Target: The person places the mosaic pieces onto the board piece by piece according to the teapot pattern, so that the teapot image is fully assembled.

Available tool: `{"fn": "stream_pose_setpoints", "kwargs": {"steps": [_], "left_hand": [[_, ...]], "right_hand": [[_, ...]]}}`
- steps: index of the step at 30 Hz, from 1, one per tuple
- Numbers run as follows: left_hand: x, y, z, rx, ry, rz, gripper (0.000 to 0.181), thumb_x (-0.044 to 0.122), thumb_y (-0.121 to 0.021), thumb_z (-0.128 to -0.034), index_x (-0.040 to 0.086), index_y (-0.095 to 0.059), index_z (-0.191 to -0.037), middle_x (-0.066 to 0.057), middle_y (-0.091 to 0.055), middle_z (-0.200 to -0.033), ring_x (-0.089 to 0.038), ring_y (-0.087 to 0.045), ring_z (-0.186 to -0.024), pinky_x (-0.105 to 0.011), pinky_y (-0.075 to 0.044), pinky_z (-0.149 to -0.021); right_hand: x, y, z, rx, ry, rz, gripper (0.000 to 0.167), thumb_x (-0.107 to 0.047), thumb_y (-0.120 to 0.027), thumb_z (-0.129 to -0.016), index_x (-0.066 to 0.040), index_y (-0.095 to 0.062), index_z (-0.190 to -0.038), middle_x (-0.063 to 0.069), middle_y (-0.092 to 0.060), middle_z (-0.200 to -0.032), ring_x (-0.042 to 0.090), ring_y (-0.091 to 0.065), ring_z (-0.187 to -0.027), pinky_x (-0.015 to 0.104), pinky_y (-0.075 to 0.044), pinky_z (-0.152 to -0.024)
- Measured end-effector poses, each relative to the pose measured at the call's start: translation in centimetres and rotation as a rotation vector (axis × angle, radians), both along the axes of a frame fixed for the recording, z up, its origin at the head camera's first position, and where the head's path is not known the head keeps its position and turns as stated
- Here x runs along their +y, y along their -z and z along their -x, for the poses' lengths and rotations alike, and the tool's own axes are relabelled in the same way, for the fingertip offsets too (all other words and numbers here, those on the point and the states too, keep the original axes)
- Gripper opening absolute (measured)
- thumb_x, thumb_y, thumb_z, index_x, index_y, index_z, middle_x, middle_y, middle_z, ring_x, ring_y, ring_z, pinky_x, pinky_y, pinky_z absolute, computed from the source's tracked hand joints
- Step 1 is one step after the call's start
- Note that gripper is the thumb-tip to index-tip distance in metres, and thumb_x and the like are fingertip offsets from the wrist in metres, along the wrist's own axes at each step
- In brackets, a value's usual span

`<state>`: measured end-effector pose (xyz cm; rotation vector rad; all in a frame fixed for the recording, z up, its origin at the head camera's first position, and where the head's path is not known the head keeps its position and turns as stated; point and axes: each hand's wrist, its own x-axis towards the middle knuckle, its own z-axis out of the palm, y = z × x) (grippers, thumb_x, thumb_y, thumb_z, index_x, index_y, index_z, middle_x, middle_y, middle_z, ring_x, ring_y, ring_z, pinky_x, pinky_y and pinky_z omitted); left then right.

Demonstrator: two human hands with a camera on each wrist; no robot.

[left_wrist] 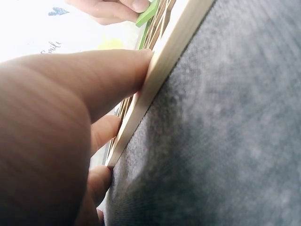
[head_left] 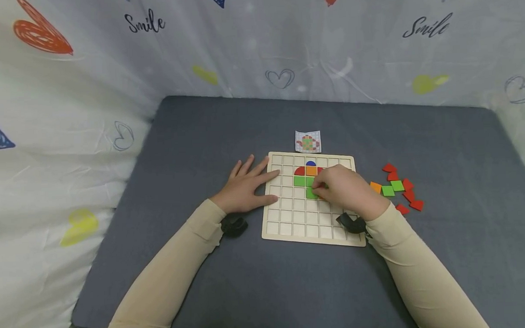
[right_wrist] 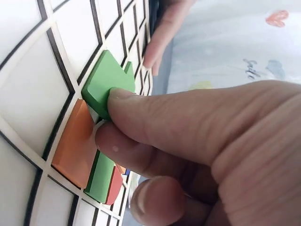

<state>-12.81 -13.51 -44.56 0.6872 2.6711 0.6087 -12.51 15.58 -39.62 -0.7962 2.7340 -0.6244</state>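
Note:
The right hand pinches a green square between thumb and finger, tilted over the gridded wooden board. Beside it in the right wrist view an orange square lies in a cell, with green and red pieces past it. Further up the board, a blue half-round tops an orange square, flanked by red pieces, above a row of green squares. Fingers spread, the left hand rests on the board's left edge, its thumb against the wooden rim.
Right of the board lie several loose red pieces, green squares and an orange square, near the right forearm. A small printed pattern card sits just behind the board. A printed curtain hangs behind the grey table.

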Motion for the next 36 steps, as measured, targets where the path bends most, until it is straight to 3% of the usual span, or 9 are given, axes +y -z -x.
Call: {"fn": "stream_pose_setpoints", "kwargs": {"steps": [4, 10, 13, 16, 20, 27, 36], "left_hand": [[0.0, -0.1, 0.0, 0.009, 0.002, -0.004, 0.077, 0.063, -0.062, -0.0993, 0.032, -0.037, -0.165, -0.001, -0.006, -0.177, -0.032, 0.010, -0.163, -0.058, 0.011, -0.128], [-0.1, -0.3, 0.1, 0.011, -0.004, 0.005, 0.077, 0.063, -0.061, -0.0996, 0.033, -0.036, -0.165, 0.001, -0.006, -0.177, -0.031, 0.010, -0.163, -0.057, 0.011, -0.128], [-0.2, -0.4, 0.1, 0.009, -0.010, 0.009, 0.076, 0.064, -0.061, -0.0997, 0.034, -0.036, -0.165, 0.001, -0.006, -0.177, -0.031, 0.010, -0.163, -0.057, 0.011, -0.129], [-0.2, -0.5, 0.0, 0.010, -0.015, 0.006, 0.077, 0.064, -0.062, -0.0992, 0.033, -0.036, -0.165, 0.001, -0.006, -0.177, -0.032, 0.010, -0.163, -0.057, 0.011, -0.128], [-0.2, -0.6, 0.0, 0.016, -0.021, 0.006, 0.077, 0.063, -0.062, -0.0989, 0.033, -0.037, -0.165, 0.001, -0.006, -0.177, -0.032, 0.010, -0.163, -0.057, 0.011, -0.128], [-0.1, -0.4, -0.3, 0.008, -0.013, 0.006, 0.077, 0.062, -0.063, -0.0993, 0.032, -0.038, -0.165, -0.001, -0.007, -0.177, -0.033, 0.009, -0.163, -0.058, 0.011, -0.128], [0.1, -0.3, -0.3, -0.003, -0.011, 0.000, 0.077, 0.063, -0.062, -0.0995, 0.034, -0.035, -0.165, 0.002, -0.006, -0.177, -0.030, 0.011, -0.163, -0.056, 0.012, -0.129]], "right_hand": [[-0.1, 0.0, -0.1, 0.038, -0.012, -0.011, 0.009, -0.008, -0.080, -0.092, -0.015, -0.083, -0.086, -0.006, -0.073, -0.083, 0.012, -0.058, -0.070, 0.034, -0.051, -0.067], [-0.5, 0.1, 0.0, 0.041, -0.054, 0.001, 0.023, -0.003, -0.074, -0.092, -0.017, -0.075, -0.073, -0.007, -0.057, -0.068, 0.013, -0.048, -0.062, 0.031, -0.041, -0.062], [-0.5, 0.1, 0.0, 0.040, -0.060, 0.010, 0.023, -0.003, -0.074, -0.091, -0.017, -0.075, -0.073, -0.007, -0.056, -0.068, 0.012, -0.048, -0.062, 0.030, -0.041, -0.062], [-0.2, 0.0, 0.2, 0.032, -0.053, 0.026, 0.016, -0.005, -0.077, -0.091, -0.016, -0.080, -0.080, -0.008, -0.066, -0.074, 0.011, -0.053, -0.065, 0.030, -0.046, -0.064], [0.8, -0.5, 0.4, 0.023, -0.006, 0.038, 0.009, -0.008, -0.079, -0.092, -0.014, -0.085, -0.091, -0.005, -0.076, -0.088, 0.012, -0.062, -0.075, 0.033, -0.052, -0.069], [3.4, -1.6, 0.7, 0.012, 0.082, 0.026, 0.008, -0.009, -0.077, -0.094, -0.010, -0.084, -0.098, 0.001, -0.076, -0.092, 0.017, -0.064, -0.080, 0.035, -0.053, -0.070], [6.3, -1.9, 0.7, -0.046, 0.172, -0.029, 0.018, -0.010, -0.073, -0.097, -0.002, -0.080, -0.112, 0.010, -0.077, -0.102, 0.022, -0.068, -0.086, 0.041, -0.057, -0.075]]}}
